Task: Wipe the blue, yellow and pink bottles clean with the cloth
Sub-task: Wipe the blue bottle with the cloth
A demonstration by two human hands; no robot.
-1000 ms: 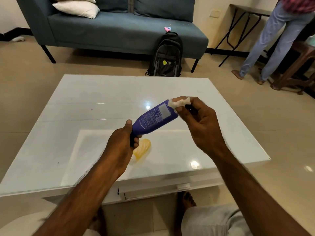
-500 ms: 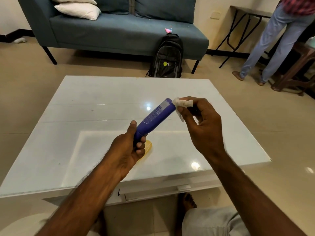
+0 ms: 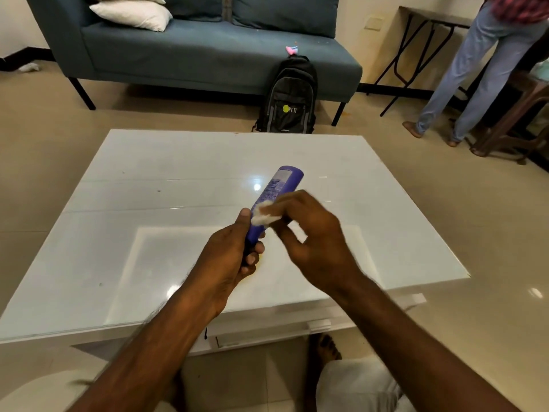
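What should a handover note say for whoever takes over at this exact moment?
Left hand: shut on the blue bottle, gripping its lower end, the bottle tilted up over the table.
Right hand: pinching the cloth against the bottle's middle.
Done: blue bottle is mid-wipe; how clean cannot be told.
Left: finish blue, then yellow and pink. Only a yellow trace shows under the left hand; the pink bottle is not in view.

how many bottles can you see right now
1 clearly: the blue bottle, held in the left hand above the white table, with the right hand pressing the cloth on it. A yellow trace beneath the left hand may be another, mostly hidden.
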